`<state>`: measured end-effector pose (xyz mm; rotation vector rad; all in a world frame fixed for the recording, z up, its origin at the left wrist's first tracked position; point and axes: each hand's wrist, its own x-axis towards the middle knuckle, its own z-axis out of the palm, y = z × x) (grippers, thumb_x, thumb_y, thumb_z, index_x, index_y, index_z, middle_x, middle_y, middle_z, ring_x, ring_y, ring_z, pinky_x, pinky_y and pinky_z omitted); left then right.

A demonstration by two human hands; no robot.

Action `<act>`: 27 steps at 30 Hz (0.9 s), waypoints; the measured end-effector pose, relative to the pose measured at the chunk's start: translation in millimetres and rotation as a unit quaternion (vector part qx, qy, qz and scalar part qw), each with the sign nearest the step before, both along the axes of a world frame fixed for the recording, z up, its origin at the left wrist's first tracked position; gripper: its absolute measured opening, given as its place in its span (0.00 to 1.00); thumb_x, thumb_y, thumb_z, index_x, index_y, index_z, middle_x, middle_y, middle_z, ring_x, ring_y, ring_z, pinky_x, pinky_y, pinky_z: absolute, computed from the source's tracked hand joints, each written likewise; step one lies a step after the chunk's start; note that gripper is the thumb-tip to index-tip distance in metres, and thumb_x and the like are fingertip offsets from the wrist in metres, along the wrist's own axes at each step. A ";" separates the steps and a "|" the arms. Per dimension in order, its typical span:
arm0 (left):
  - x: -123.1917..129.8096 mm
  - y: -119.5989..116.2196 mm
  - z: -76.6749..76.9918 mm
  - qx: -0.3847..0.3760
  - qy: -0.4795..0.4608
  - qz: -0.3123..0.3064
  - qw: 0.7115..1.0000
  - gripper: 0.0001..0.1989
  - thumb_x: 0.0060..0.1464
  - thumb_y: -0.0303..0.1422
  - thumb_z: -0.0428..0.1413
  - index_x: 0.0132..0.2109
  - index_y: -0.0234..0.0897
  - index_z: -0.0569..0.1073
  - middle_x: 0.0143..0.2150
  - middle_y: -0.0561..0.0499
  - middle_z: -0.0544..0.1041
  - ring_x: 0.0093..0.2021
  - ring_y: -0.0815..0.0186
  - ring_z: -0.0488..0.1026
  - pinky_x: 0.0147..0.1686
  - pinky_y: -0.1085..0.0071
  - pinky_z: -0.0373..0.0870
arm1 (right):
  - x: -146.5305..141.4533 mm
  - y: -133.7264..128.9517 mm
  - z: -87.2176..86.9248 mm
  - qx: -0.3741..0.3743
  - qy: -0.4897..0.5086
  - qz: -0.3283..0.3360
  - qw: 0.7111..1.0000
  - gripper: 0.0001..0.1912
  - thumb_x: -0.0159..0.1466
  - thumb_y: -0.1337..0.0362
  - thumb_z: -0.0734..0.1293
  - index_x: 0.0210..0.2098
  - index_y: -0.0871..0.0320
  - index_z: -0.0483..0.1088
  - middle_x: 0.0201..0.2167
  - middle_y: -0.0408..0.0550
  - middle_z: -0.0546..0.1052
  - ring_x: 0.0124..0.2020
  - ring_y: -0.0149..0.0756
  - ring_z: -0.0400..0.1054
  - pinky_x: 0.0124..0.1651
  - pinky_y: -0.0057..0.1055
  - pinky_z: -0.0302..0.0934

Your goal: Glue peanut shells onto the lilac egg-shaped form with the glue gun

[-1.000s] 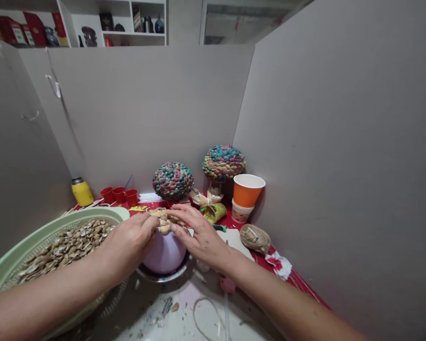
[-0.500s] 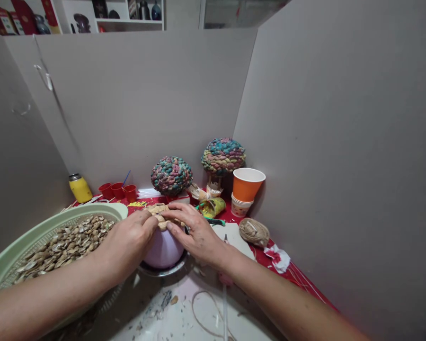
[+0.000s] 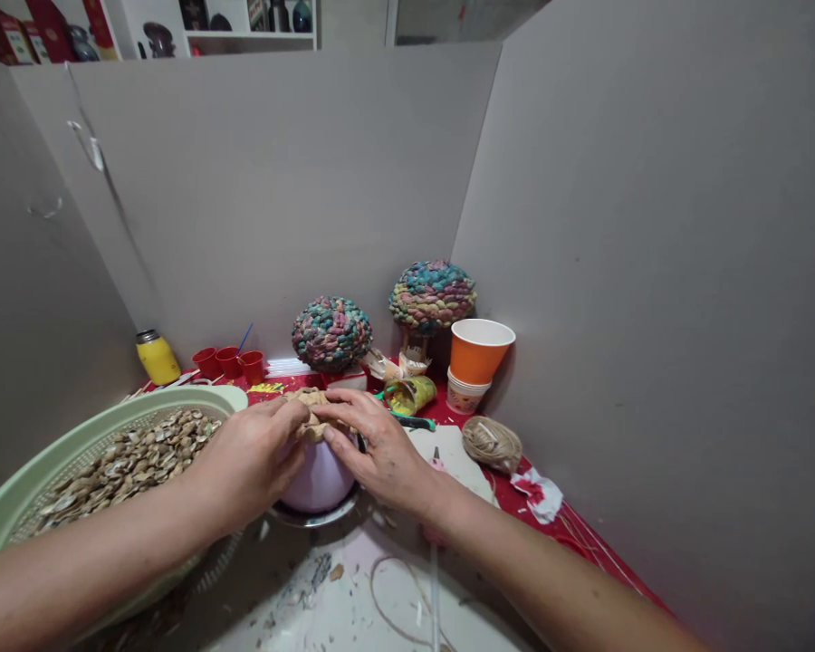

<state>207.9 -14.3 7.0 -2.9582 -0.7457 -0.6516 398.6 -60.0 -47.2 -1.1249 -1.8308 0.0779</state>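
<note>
Grey partition (image 3: pixel 278 181); left hand (image 3: pixel 262 448), right hand (image 3: pixel 384 448) touching likely peanut shells (image 3: pixel 312 397).

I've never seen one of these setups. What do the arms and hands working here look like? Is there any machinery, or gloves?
No machinery: they are a person's own. The left hand and right hand show no gloves, and I see no rings. The left forearm and right forearm show no sleeve, watch or cable. Fingernail details are too small to tell.
</note>
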 end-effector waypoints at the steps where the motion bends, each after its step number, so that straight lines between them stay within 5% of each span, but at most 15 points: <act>1: -0.9 -1.0 3.4 -0.030 -0.022 -0.003 0.999 0.03 0.55 0.26 0.50 0.37 0.37 0.67 0.31 0.50 0.74 0.30 0.63 0.71 0.29 0.69 0.67 | 0.1 -0.1 -0.2 -0.001 -0.002 0.000 1.000 0.14 0.66 0.70 0.64 0.51 0.57 0.72 0.52 0.54 0.71 0.55 0.42 0.63 0.58 0.44 0.58; 6: -6.4 3.6 18.7 -0.165 -0.122 0.019 0.979 0.05 0.56 0.28 0.50 0.38 0.37 0.70 0.31 0.52 0.76 0.28 0.67 0.73 0.29 0.72 0.68 | 0.2 0.7 -3.2 0.007 -0.004 0.003 1.000 0.14 0.66 0.69 0.64 0.51 0.56 0.71 0.53 0.54 0.71 0.55 0.42 0.63 0.57 0.44 0.59; 10: -14.4 19.1 21.3 -0.165 -0.162 0.069 0.970 0.05 0.55 0.31 0.50 0.34 0.36 0.71 0.30 0.52 0.77 0.31 0.64 0.74 0.31 0.70 0.69 | 0.9 0.2 -5.6 0.003 -0.010 0.005 1.000 0.14 0.67 0.68 0.63 0.52 0.53 0.70 0.54 0.53 0.70 0.56 0.42 0.63 0.58 0.46 0.60; 17: -22.0 48.3 0.5 -0.227 -0.120 0.039 0.966 0.21 0.62 0.41 0.47 0.55 0.34 0.71 0.56 0.40 0.76 0.55 0.55 0.73 0.54 0.57 0.68 | 5.1 -4.2 -1.8 0.013 -0.011 -0.002 1.000 0.16 0.67 0.67 0.64 0.54 0.52 0.67 0.54 0.53 0.70 0.56 0.44 0.63 0.57 0.47 0.61; 27: -8.2 58.7 -24.3 -0.276 -0.084 -0.026 0.957 0.25 0.64 0.40 0.43 0.60 0.31 0.68 0.64 0.39 0.67 0.64 0.58 0.63 0.63 0.59 0.58 | -29.2 -3.8 26.9 0.150 -0.202 0.012 0.968 0.10 0.66 0.73 0.63 0.43 0.56 0.72 0.38 0.51 0.75 0.40 0.41 0.66 0.43 0.40 0.61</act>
